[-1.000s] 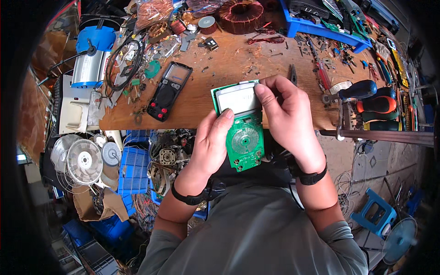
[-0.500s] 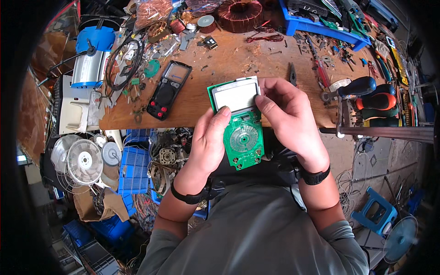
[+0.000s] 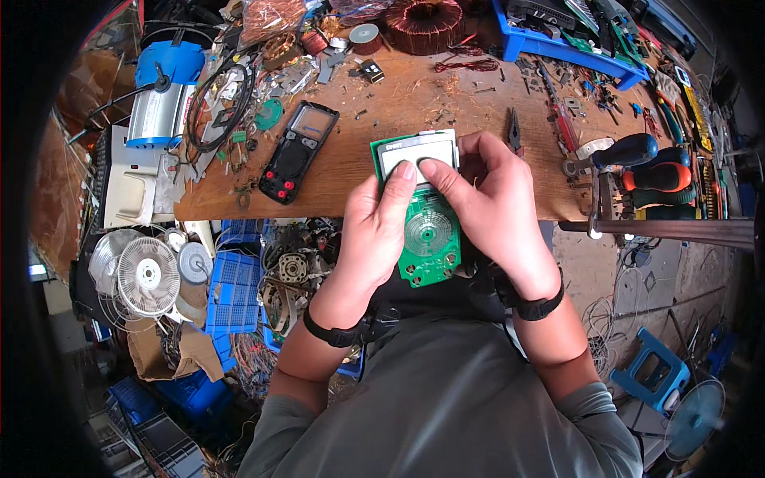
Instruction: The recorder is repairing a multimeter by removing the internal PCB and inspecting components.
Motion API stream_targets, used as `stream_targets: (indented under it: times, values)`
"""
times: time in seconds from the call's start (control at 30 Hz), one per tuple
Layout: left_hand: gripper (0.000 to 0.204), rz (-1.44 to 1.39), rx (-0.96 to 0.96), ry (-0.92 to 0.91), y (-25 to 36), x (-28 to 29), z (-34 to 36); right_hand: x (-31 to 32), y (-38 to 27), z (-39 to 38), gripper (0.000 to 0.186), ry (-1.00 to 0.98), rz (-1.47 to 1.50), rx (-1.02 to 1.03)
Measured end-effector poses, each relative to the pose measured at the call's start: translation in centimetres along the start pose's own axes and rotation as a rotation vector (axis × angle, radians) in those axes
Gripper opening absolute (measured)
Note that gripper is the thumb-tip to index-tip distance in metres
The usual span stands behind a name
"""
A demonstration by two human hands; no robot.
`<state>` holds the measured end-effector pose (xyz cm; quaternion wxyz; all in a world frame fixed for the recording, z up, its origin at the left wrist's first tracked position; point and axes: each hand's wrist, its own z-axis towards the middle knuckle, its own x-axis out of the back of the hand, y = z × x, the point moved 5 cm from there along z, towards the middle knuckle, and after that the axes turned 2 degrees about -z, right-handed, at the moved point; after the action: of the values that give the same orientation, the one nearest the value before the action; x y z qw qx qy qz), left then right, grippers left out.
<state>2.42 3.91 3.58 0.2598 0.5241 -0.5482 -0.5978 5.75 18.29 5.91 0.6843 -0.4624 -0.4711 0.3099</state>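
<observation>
Both my hands hold a green multimeter circuit board [image 3: 429, 231] near the front edge of the workbench. A white display screen [image 3: 434, 151] covers the board's far end, and bare circular tracks show lower down. My left hand [image 3: 378, 219] grips the left side, its thumb pressed on the screen's lower part. From the right, my right hand [image 3: 498, 199] wraps the edge, its thumb on the screen beside the left one. Most fingers are hidden behind the board. To the left on the bench lies the black multimeter front casing [image 3: 296, 151], with red round sockets at its near end.
Pliers [image 3: 515, 131] lie beyond my right hand. Screwdrivers [image 3: 657, 177] stand in a rack at right. A blue tray [image 3: 574, 60] of boards and a copper coil [image 3: 425, 28] sit at the back. Below the bench's left side are a fan [image 3: 148, 275] and blue baskets [image 3: 233, 291].
My right thumb has moved from the screen's right edge inward onto its face, and my left thumb has slid further up onto it. The board has shifted slightly away from me.
</observation>
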Motion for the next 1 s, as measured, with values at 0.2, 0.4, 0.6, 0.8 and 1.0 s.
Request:
stream_targets:
  times: [0.2, 0.4, 0.6, 0.8, 1.0]
  values:
    - [0.034, -0.046, 0.085, -0.033, -0.4, 0.3, -0.3, -0.3, 1.8, 0.3, 0.015, -0.119, 0.337, -0.189]
    - [0.033, -0.012, 0.047, -0.068, -0.4, 0.8, -0.5, 0.1, 1.7, 0.2, 0.018, -0.092, 0.352, -0.134]
    - [0.033, -0.007, -0.003, -0.092, 0.4, 0.6, -0.9, 0.0, 1.9, -0.4, 0.015, -0.135, 0.438, -0.15]
    - [0.039, -0.218, 0.122, -0.159, 0.0, 0.7, -0.5, 0.6, 1.8, -1.3, 0.011, -0.143, 0.53, -0.11]
    - [0.039, -0.044, 0.006, -0.163, -0.1, 0.9, 0.0, 0.3, 1.1, -2.2, 0.014, -0.207, 0.573, -0.058]
